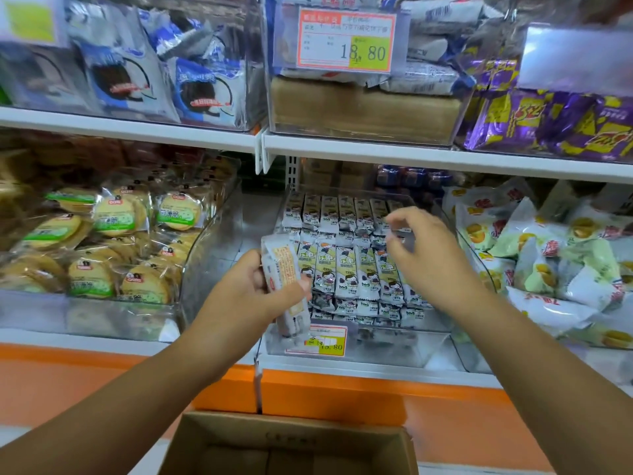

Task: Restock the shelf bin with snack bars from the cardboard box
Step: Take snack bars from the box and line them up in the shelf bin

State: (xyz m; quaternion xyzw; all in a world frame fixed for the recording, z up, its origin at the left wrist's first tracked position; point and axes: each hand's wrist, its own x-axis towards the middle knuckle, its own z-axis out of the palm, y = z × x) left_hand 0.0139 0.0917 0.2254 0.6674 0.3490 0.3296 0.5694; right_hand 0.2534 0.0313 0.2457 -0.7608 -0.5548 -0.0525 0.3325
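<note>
The snack bars [286, 279] held in the left hand [245, 286] are judged light and slim, with glossy film wrappers likely to slide against each other. The contents are probably brittle, so a hard squeeze is best avoided. A grip across the long edges near mid-length, as used here, is judged the safest hold. The small stack is clasped between thumb and curled fingers, just in front of the shelf bin [376, 349] at its left front corner. The right hand [423, 258] is held over the bin with fingers loosely curled and thumb apart; nothing is seen between them. The clear bin is filled with stocked bars [363, 269] laid in neat rows, at least 2 tiers deep. The cardboard box [291, 421] is seen below with flaps open; its contents cannot be made out
</note>
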